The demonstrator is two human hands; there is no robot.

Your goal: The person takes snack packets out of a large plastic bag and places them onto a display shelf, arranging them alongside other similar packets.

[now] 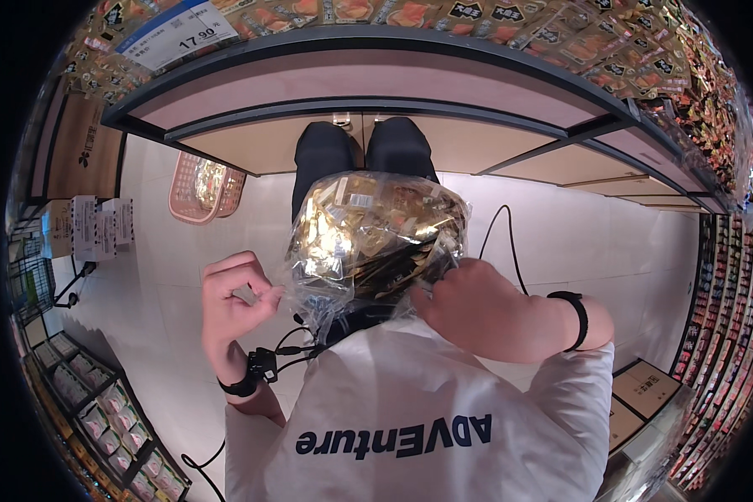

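Note:
A large clear plastic bag (pixel 318 197) full of shiny gold snack packets (pixel 372 226) rests on my lap, its loose mouth toward my body. Thumb and fingers of my left hand (pixel 236 299) are pinched at the bag's left edge, on the thin film. My right hand (pixel 474 308) is closed on the crumpled plastic at the bag's near right side; its fingertips are partly hidden. Darker packet edges show inside near the right hand.
Ahead stands a display counter (pixel 364 79) heaped with snack packets, with a price sign (pixel 176 38) at its left. A pink basket (pixel 194 197) holding packets is on the floor at left. Shelves of goods line both sides. A black cable (pixel 510 243) loops at right.

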